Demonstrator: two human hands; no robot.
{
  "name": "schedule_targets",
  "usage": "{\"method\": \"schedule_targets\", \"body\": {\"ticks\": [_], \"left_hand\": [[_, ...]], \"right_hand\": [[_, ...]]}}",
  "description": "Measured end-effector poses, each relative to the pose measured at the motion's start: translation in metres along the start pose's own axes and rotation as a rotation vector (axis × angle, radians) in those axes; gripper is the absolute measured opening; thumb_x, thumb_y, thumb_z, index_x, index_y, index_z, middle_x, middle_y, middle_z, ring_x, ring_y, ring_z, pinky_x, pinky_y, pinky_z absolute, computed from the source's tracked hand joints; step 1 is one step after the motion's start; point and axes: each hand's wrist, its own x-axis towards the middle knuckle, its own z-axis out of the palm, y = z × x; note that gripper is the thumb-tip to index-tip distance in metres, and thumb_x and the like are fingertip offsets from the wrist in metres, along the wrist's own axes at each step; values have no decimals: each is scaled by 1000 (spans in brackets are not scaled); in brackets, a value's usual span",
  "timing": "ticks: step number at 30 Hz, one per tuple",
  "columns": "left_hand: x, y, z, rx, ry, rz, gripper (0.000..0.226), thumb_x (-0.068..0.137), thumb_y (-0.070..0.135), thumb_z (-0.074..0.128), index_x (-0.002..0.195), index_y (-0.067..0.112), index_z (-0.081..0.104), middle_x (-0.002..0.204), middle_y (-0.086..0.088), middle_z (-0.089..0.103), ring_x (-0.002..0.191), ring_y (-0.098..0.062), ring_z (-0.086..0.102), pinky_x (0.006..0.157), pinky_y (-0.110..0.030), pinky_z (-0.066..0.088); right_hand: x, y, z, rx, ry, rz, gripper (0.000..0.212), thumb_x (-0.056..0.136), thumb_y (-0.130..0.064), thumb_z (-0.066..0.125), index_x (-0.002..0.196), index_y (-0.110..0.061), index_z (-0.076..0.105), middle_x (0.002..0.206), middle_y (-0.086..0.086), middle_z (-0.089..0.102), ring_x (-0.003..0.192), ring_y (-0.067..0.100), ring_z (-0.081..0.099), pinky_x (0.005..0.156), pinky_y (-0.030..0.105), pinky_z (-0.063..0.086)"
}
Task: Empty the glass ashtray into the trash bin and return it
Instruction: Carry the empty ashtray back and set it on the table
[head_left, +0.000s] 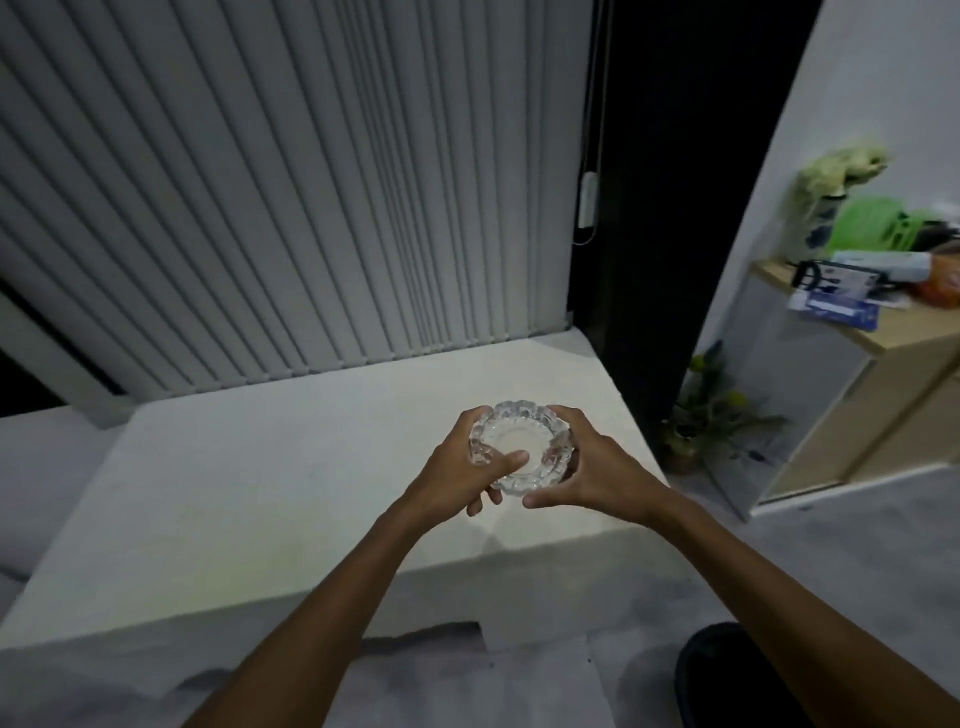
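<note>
The pale surface (291, 499) fills the middle of the view, running back to the vertical blinds (260, 182) at twelve o'clock, with a cluttered shelf unit (852, 332) off at three o'clock and a dark rounded shape (727, 670), possibly the bin though I cannot tell, down at five o'clock. Both forearms reach in from six o'clock and meet over the right half of the surface. There is the glass ashtray (519, 447), cradled mouth up between the two hands, and whether its base rests on the surface or sits just above it is not clear. The left hand (462, 467) wraps its nine o'clock side, thumb laid over the rim into the bowl; the right hand (592, 467) clasps the three o'clock side, fingers curled round the scalloped wall. So each grip is closed on the glass. The bowl looks pale, contents too faint to judge. For this step, my call: keep it level, keep both hands on, since thick glass is heavy and slick, and keep that thumb on the rim rather than in any ash.
</note>
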Motion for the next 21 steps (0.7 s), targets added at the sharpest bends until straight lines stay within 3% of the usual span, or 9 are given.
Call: {"method": "schedule_targets", "body": {"ticks": [4,9,15,18,21], "left_hand": [[-11,-13,-67,9,20,-11,75,88,38,86,144,34,37,111,-5,74,73,-20,73,48,-30,50],[-19,-42,-142,41,-34,-42,106,73,16,98,151,40,30,128,-1,64,86,-13,71,57,-30,54],[-17,-103,-212,94,58,-67,113,65,25,100,152,45,30,135,6,64,112,-21,72,62,-27,57],[-10,-128,-237,96,103,-70,113,63,26,103,152,42,36,135,10,65,120,-15,68,84,-35,65],[3,-151,-252,183,183,-75,110,58,33,105,149,39,42,146,12,57,133,-13,58,107,-35,56]], "right_hand": [[48,-32,41,-13,-68,-36,109,59,-45,101,142,-46,31,129,-18,65,112,2,69,95,25,60],[99,-63,87,-51,-136,-76,105,60,-45,101,139,-48,31,125,-28,60,112,-4,65,91,17,57],[153,-73,161,-50,-198,-71,105,59,-43,101,139,-48,33,125,-26,61,112,-4,64,90,16,56],[182,-74,186,-72,-227,-74,108,59,-45,101,143,-44,33,124,-24,63,109,-4,65,90,19,58],[214,-66,207,-118,-239,-82,110,57,-51,98,144,-44,31,128,-17,64,111,3,67,94,31,60]]}}
